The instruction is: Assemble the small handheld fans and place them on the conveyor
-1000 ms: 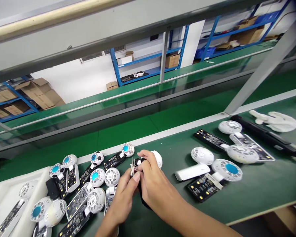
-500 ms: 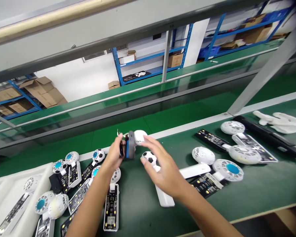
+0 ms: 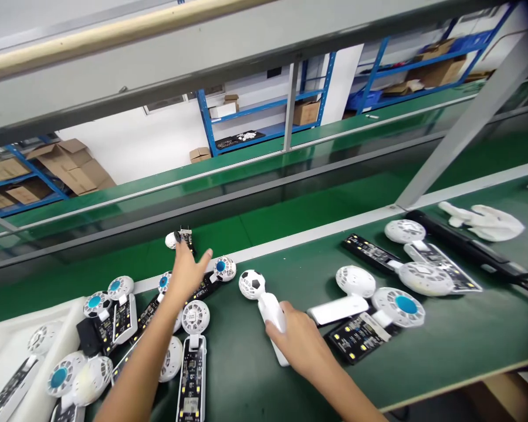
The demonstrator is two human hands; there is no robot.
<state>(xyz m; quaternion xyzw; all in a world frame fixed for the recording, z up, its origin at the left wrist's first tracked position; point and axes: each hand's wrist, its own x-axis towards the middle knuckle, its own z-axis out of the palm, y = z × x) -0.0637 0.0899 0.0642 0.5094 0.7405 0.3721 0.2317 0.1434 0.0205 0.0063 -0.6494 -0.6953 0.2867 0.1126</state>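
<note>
My left hand (image 3: 185,272) is stretched out, fingers apart, just below a small black part with metal prongs (image 3: 185,236). That part sits against a white rounded piece (image 3: 171,240) on the far side of the bench's white strip. My right hand (image 3: 297,346) is closed around the white handle (image 3: 273,316) of a fan with a football-patterned head (image 3: 252,284). Nearest my left forearm lie a long black circuit board in a white frame (image 3: 191,381) and a white grilled fan head (image 3: 195,317).
Several fan heads and black LED boards lie on the green bench mat (image 3: 475,346), with a white tray (image 3: 26,346) at left. White gloves (image 3: 481,223) and a black bar (image 3: 466,246) lie far right. A green conveyor (image 3: 202,220) runs beyond the bench.
My hands have separated. The small black part no longer sits in my hands and lies farther out. My left hand has reached forward, and my right hand has dropped onto the football fan's handle.
</note>
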